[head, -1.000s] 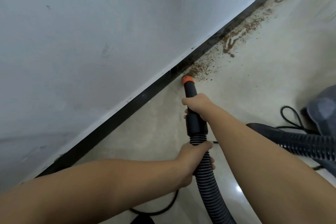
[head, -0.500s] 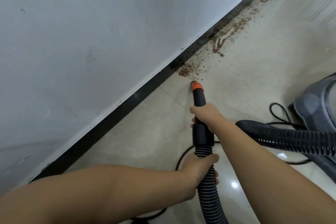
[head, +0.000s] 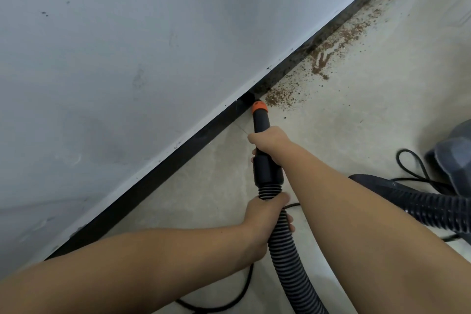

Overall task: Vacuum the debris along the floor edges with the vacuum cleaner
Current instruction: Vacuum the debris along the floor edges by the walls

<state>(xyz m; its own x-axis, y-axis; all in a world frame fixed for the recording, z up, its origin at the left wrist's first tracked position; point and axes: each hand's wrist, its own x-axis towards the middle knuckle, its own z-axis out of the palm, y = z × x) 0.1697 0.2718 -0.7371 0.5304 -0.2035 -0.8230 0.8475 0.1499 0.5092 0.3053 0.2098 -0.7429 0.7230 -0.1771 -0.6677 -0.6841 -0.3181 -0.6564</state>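
Head view: right hand grips the black nozzle tube, fingers curled round it; left hand grips the ribbed hose behind, nearer the body. Orange nozzle tip sits at the black skirting, floor edge. Brown debris lies just beside the tip, to its right, trailing along the skirting toward the upper right. Nozzle mouth hidden; vacuum body cut off at the frame's right edge
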